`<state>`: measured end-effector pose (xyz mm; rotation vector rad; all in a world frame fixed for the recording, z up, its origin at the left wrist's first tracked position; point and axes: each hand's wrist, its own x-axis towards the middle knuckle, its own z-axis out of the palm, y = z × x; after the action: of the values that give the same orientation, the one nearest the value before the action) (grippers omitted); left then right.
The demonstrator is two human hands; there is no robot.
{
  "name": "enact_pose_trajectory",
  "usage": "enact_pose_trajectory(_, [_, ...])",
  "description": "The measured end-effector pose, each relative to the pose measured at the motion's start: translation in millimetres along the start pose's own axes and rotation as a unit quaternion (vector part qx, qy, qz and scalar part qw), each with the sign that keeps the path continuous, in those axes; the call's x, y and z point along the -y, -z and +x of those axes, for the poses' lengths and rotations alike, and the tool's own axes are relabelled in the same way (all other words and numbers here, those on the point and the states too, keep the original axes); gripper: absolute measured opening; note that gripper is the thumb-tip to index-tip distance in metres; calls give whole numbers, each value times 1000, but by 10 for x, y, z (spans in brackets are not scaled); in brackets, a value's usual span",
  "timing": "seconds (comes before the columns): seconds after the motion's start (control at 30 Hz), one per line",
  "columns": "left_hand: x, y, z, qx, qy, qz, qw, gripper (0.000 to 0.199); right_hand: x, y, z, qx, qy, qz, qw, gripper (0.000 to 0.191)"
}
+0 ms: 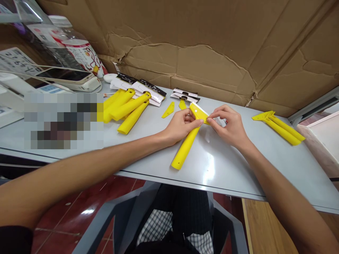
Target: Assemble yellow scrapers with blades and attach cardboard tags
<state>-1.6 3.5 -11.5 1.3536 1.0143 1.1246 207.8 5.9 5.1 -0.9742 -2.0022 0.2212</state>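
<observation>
A yellow plastic scraper point(186, 147) with a tubular handle and a wide flat head lies slanted in front of me, its handle toward the table's front edge. My left hand point(182, 127) is closed around the head and upper handle, thumb on top. At the head's right corner, my right hand point(227, 123) pinches with thumb and fingertips. A pale strip shows along the head's far edge. Just beyond my left hand lie a loose yellow plate point(168, 110) and a second yellow plate point(182, 104), partly hidden.
Several carded yellow scrapers point(134, 107) are piled to the left. Black-and-white cards point(185, 94) lie at the back, and more yellow scraper bodies point(280, 127) at the right. A phone point(66, 74) and a bottle point(82, 49) stand left, before a cardboard wall point(185, 35).
</observation>
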Motion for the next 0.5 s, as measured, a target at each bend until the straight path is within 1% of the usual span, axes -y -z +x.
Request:
enact_pose_trajectory(0.2, [17, 3, 7, 2, -5, 1, 1000, 27, 19, -3, -3, -4, -8, -8, 1000, 8])
enact_pose_trajectory(0.37, [14, 0, -1, -2, -5, 13, 1000, 23, 36, 0, -2, -2, -14, -11, 1000, 9])
enact_pose_trajectory(0.5, [13, 1, -4, -1, -1, 12, 1000, 24, 39, 4, -2, -3, -14, -11, 1000, 9])
